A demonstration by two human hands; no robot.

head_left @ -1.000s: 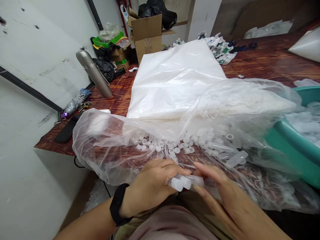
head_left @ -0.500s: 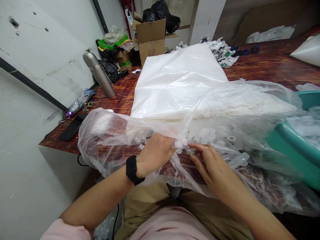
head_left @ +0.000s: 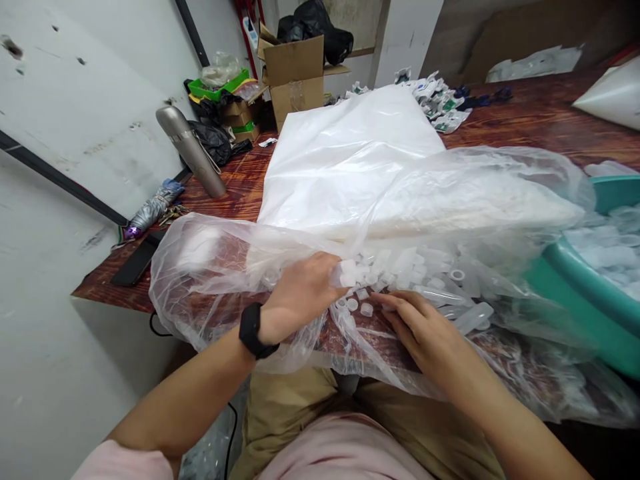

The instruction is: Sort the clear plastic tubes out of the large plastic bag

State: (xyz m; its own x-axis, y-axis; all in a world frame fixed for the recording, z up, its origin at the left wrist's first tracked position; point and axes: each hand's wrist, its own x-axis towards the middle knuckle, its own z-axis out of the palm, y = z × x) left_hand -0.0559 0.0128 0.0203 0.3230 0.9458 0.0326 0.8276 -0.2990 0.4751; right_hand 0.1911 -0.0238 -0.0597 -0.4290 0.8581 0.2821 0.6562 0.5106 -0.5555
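Observation:
My left hand (head_left: 306,288), with a black band on its wrist, is curled around several small white plastic caps (head_left: 346,273) at the mouth of a clear plastic bag (head_left: 200,257). Its fingertips are partly hidden behind the caps. Opposite, my right hand (head_left: 420,323) lies low over the bag's near edge with fingers stretched out, their tips by the loose caps. A few caps (head_left: 367,310) rest on the film between the hands. Behind them is a heap of white caps and translucent plastic tubes (head_left: 474,319).
A teal basin (head_left: 575,293) of white plastic pieces stands at right. A large white plastic sheet or bag (head_left: 350,160) covers the middle of the wooden table (head_left: 240,200). At left are a steel flask (head_left: 193,153), a folded umbrella (head_left: 156,208) and a phone (head_left: 136,260); a cardboard box (head_left: 295,77) stands behind.
My left hand has shifted slightly left and up, away from my right hand. More loose caps show between them. The whole view has moved a little.

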